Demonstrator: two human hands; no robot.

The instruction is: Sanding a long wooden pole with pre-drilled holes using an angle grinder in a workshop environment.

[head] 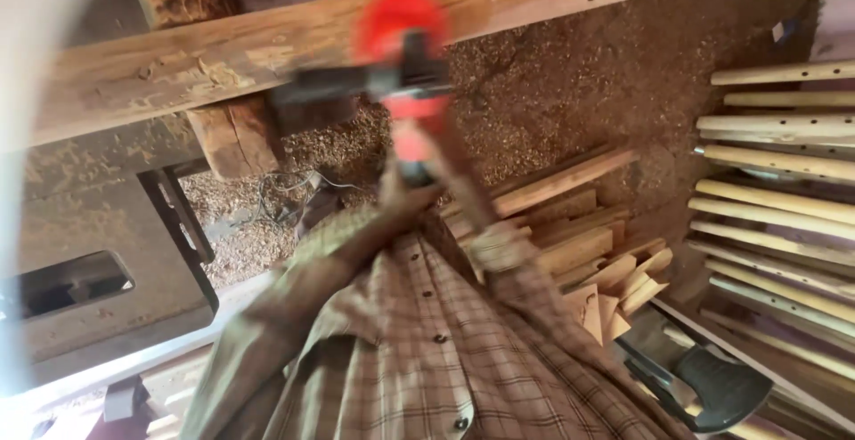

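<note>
blur hides much. i see my left hand [405, 192] closed around the red tool [405, 66], raised near the beam [294, 44]; right hand's [499, 246] grip i cannot tell. a loose hold could drop it toward the axe [717, 387].

1. A power tool [403, 66] is held up before the long wooden beam [267, 48], which crosses the top of the view.
2. Sawdust floor [570, 93] lies behind both.
3. Cut wood blocks [597, 262] are piled right of the shirt (near its sleeve).
4. Round poles [784, 199] are stacked far right, an axe [712, 387] below them.
</note>
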